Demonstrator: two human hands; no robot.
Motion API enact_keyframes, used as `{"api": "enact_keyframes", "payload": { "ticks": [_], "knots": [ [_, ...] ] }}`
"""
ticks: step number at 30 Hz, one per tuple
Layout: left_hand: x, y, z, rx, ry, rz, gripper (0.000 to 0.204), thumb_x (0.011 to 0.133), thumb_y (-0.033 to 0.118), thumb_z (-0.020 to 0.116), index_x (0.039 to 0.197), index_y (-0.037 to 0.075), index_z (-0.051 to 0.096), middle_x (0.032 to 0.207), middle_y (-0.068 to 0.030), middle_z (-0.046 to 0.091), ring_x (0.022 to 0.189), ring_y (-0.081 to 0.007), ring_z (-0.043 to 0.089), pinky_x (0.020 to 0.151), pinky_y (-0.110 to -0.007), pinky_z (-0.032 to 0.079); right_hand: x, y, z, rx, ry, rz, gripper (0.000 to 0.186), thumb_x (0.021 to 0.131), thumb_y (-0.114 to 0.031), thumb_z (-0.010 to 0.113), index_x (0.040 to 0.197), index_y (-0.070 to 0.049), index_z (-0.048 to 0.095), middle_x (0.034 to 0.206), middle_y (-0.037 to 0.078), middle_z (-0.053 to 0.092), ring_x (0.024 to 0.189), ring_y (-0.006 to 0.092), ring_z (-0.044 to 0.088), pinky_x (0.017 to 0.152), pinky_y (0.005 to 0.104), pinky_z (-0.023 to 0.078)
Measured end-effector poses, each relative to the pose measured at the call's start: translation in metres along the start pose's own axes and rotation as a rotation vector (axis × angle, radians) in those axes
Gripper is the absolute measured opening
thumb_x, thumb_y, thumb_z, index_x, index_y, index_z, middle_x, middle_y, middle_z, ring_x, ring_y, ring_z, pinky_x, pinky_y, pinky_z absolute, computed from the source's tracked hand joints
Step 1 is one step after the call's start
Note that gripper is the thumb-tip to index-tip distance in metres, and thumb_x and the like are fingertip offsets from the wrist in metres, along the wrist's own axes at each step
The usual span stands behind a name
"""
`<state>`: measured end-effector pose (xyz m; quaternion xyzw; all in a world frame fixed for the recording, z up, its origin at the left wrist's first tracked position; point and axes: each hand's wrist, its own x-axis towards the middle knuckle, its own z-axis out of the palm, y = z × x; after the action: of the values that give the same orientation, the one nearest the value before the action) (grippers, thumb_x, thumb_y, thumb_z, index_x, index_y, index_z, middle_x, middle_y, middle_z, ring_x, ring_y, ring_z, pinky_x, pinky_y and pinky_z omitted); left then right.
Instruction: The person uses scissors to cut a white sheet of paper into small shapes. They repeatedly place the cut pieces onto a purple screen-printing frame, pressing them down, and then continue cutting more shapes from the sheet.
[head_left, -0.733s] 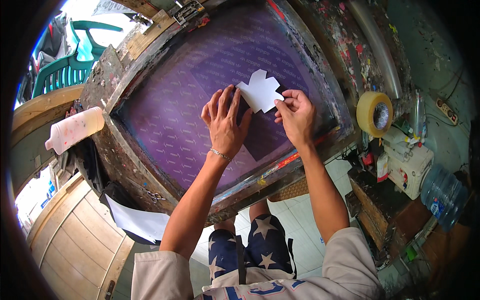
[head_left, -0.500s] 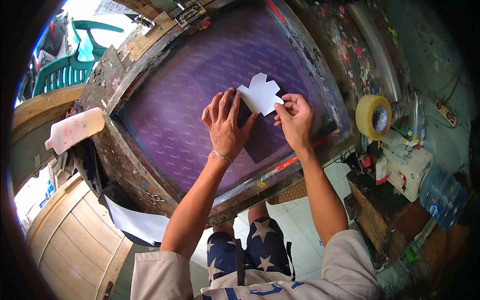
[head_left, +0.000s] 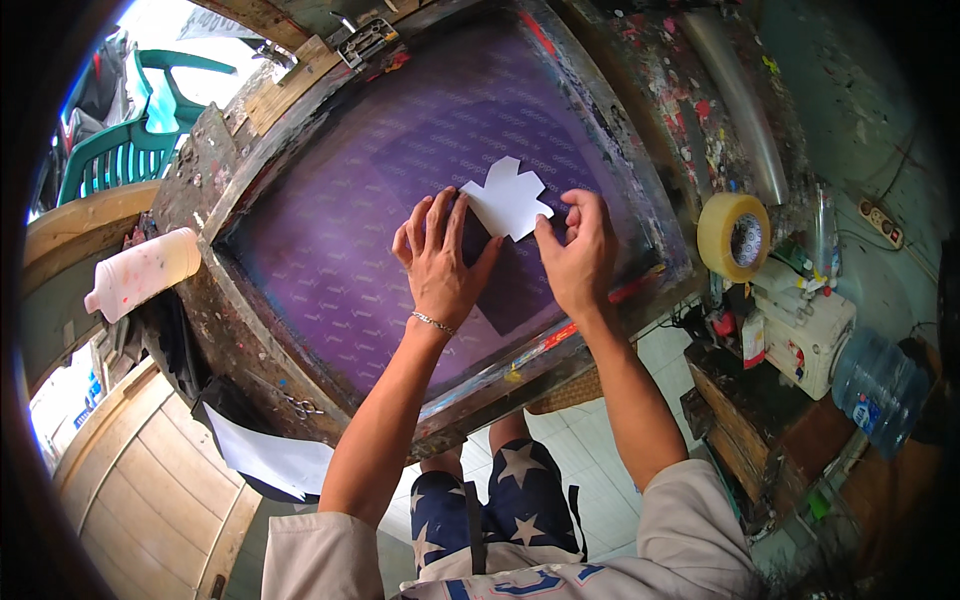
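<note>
A white piece of paper with a notched, cut-out outline lies on the purple mesh of a wood-framed printing screen. Spread over the mesh at the paper's left side, my left hand has its fingertips and thumb close to the paper's edge. At the right side is my right hand, its thumb tip at a paper corner and its index finger raised apart from the thumb. The other right fingers are curled and partly hidden. A darker rectangle shows on the mesh around and under the paper.
A yellowish tape roll stands on the right edge. On the left lie a pink-stained bottle, scissors and a white sheet. Metal clamps sit at the far edge. A blue water jug is at right.
My right finger and thumb have come apart at the paper's corner, where they were pinching it. The whole view has shifted slightly; the paper still lies on the mesh.
</note>
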<state>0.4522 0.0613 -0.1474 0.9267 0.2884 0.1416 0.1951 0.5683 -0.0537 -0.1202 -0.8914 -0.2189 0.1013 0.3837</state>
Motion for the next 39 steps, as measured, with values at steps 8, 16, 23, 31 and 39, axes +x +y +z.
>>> {"api": "enact_keyframes", "payload": {
  "ticks": [8, 16, 23, 31, 39],
  "knots": [
    [0.0, -0.001, 0.001, 0.001, -0.031, -0.003, 0.067, 0.075, 0.037, 0.076, 0.132, 0.012, 0.051, 0.138, -0.0056, 0.047, 0.131, -0.0264, 0.038, 0.107, -0.043, 0.022, 0.012, 0.003, 0.022, -0.423, -0.162, -0.599, 0.036, 0.089, -0.018, 0.059, 0.124, -0.013, 0.061, 0.135, 0.001, 0.053, 0.126, 0.0287, 0.043, 0.103, 0.055, 0.032],
    [0.0, -0.001, 0.001, 0.001, -0.054, -0.014, 0.067, 0.078, 0.038, 0.074, 0.134, 0.011, 0.05, 0.139, -0.0062, 0.046, 0.132, -0.0266, 0.037, 0.108, -0.043, 0.022, 0.024, 0.021, 0.027, -0.356, -0.212, -0.609, 0.038, 0.095, -0.027, 0.052, 0.132, -0.016, 0.057, 0.144, -0.002, 0.047, 0.137, 0.0321, 0.033, 0.111, 0.0638, 0.016],
    [-0.002, -0.001, 0.0, 0.033, -0.054, 0.002, 0.068, 0.078, 0.041, 0.073, 0.135, 0.011, 0.05, 0.139, -0.0063, 0.046, 0.132, -0.0266, 0.037, 0.108, -0.044, 0.023, 0.022, 0.021, 0.029, -0.368, -0.212, -0.599, 0.039, 0.095, -0.028, 0.052, 0.133, -0.017, 0.057, 0.144, -0.002, 0.047, 0.137, 0.0333, 0.033, 0.111, 0.065, 0.017],
    [0.0, 0.0, -0.001, 0.013, -0.049, -0.004, 0.068, 0.079, 0.042, 0.072, 0.135, 0.011, 0.05, 0.139, -0.0062, 0.046, 0.132, -0.0262, 0.037, 0.107, -0.043, 0.023, 0.027, 0.025, 0.024, -0.329, -0.203, -0.6, 0.043, 0.094, -0.033, 0.054, 0.134, -0.016, 0.056, 0.144, 0.001, 0.047, 0.136, 0.0333, 0.034, 0.111, 0.0634, 0.019],
    [0.0, -0.001, -0.003, 0.003, -0.057, -0.012, 0.067, 0.08, 0.041, 0.071, 0.136, 0.011, 0.049, 0.14, -0.0063, 0.047, 0.133, -0.0261, 0.036, 0.107, -0.043, 0.022, 0.028, 0.028, 0.022, -0.376, -0.189, -0.625, 0.045, 0.092, -0.036, 0.056, 0.133, -0.017, 0.057, 0.143, 0.0, 0.047, 0.137, 0.0317, 0.034, 0.111, 0.0625, 0.019]
  ]
}}
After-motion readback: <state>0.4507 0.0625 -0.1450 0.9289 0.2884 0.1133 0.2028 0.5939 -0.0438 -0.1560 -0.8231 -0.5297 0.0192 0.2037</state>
